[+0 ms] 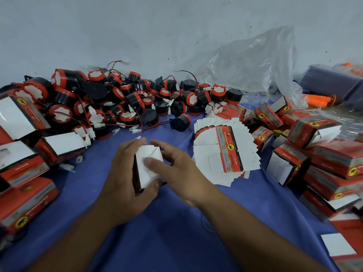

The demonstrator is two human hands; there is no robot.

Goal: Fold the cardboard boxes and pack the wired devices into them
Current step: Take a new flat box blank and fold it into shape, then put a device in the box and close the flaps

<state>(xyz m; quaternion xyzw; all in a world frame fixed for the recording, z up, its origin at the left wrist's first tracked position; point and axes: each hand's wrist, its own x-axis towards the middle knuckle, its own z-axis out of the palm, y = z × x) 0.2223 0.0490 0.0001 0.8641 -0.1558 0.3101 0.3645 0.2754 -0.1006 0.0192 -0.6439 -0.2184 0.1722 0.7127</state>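
Observation:
A small cardboard box (pixel 146 173), white flaps facing me, is held between both hands above the blue cloth. My left hand (pixel 125 177) grips its left side and bottom, thumb curled under the near corner. My right hand (pixel 176 171) holds the right side, its thumb pressing on the white flap. A stack of flat unfolded boxes (pixel 224 154) lies just right of my hands. A heap of round black-and-red wired devices (pixel 117 103) fills the back left.
Folded red boxes are piled at the right (pixel 314 150) and at the left (pixel 21 169). A clear plastic bag (pixel 255 61) leans on the wall at the back right, dark packs (pixel 330 83) beside it. Blue cloth (pixel 176 232) covers the surface.

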